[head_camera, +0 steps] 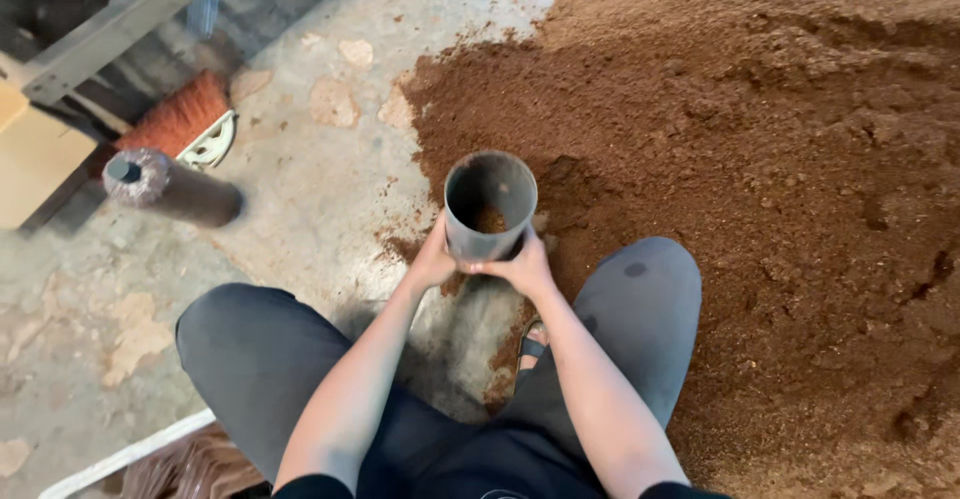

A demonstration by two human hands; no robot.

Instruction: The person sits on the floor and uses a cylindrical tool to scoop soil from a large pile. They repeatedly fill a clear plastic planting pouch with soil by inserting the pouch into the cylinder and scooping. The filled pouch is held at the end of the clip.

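- At the far left edge a flat tan board [35, 159] lies on the floor beneath a grey timber beam [120, 24] that runs diagonally across the corner.
- Just right of that, an orange-bristled brush [180, 114] leans by the beam, and a dark cylinder [170, 191] lies on its side on the concrete floor [300, 199], well apart from the hands.
- Along the lower left edge a white rim [130, 454] of some container shows; what is inside is too blurred to tell.
- The person squats, dark-trousered knees spread to either side, with a sandalled foot between them.
- The left hand [432, 264] wraps the near left side of a grey metal tube [490, 204], fingers closed around its wall.
- The tube stands roughly upright at the edge of the heap, its open mouth towards the camera; only a little brown material sits deep inside, so the filling looks barely started and most of the tube is empty.
- The right hand [522, 267] clasps the tube's near right side, closed on it as well; both hands hold it together.
- To the right, a large heap of reddish-brown loose material [760, 159], like sawdust or coir, covers the floor to the frame's edge, with crumbs scattered around the tube's base.
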